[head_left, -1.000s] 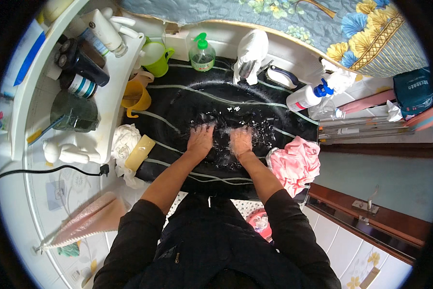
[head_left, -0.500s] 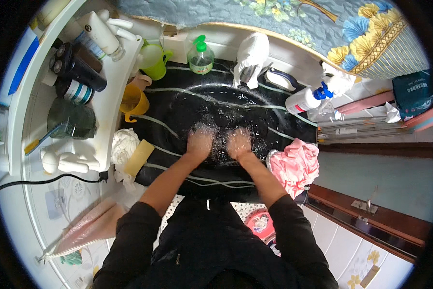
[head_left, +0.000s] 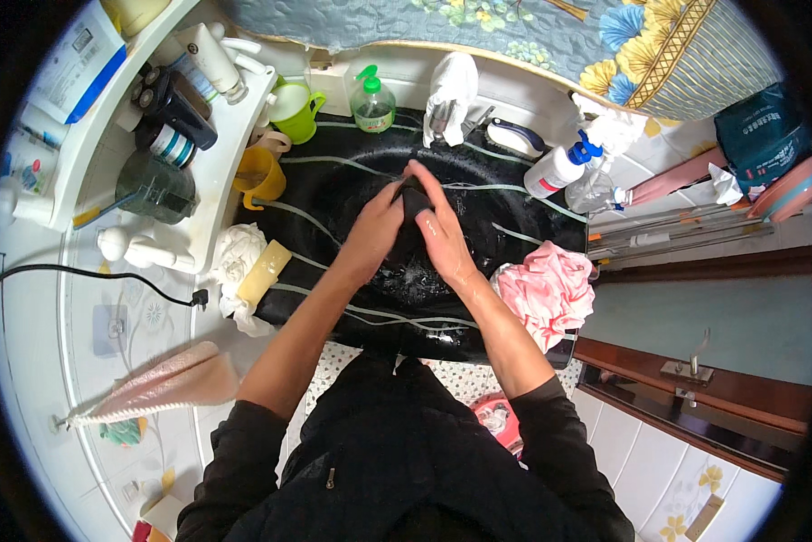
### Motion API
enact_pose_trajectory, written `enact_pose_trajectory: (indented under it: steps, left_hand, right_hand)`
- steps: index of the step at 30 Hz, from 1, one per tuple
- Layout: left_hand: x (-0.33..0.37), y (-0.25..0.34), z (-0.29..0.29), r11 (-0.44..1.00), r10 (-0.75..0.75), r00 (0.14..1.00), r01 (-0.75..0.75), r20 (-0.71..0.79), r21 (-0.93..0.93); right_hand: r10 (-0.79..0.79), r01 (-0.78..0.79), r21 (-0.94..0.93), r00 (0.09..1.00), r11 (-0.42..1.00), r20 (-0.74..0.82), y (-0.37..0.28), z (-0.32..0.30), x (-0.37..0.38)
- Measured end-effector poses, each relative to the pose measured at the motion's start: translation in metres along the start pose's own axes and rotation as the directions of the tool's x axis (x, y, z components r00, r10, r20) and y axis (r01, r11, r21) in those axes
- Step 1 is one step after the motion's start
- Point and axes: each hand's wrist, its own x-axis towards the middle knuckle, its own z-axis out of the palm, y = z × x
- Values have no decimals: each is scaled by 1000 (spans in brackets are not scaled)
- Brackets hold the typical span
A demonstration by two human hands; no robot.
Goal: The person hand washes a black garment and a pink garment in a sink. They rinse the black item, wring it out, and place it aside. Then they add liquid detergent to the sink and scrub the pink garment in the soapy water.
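Work surface: a black counter (head_left: 397, 341) with pale wavy lines, a round black basin (head_left: 487, 213) at its middle, bright ripples of water (head_left: 413, 282) in it. Left hand (head_left: 377, 226) and right hand (head_left: 444, 240) wet, above the basin, leaning toward each other; fingertips meet or nearly so. Left fingers bent inward; right fingers long, slightly curved. A dark piece (head_left: 411, 200), probably cloth, lies between the fingers of both hands; hard to tell from the black behind it. Grip on it: cannot tell.

Just beyond the fingertips: a tap (head_left: 441, 125) draped with a white cloth (head_left: 455, 83). Beyond, to their left: green-topped pump bottle (head_left: 372, 110). To their right: scrub brush (head_left: 514, 138), then a white bottle (head_left: 551, 173). Well left of the fingers: yellow cup (head_left: 261, 178); nearer the body, a yellow bar (head_left: 265, 273). Right and bodyward: crumpled pink cloth (head_left: 547, 291). Farthest right: brown-framed panel (head_left: 718, 303).
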Motion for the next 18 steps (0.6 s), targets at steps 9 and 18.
enact_pose_trajectory:
  steps: [9,18]
  left_hand:
    - [-23,-32,1,955,-138,989,148,-60,255]
    - [-68,-71,-33,949,130,990,-108,-57,297]
  right_hand:
    - [124,-138,-100,983,985,-135,49,27,-17]
    - [268,-192,266,919,945,-288,12,20,-1]
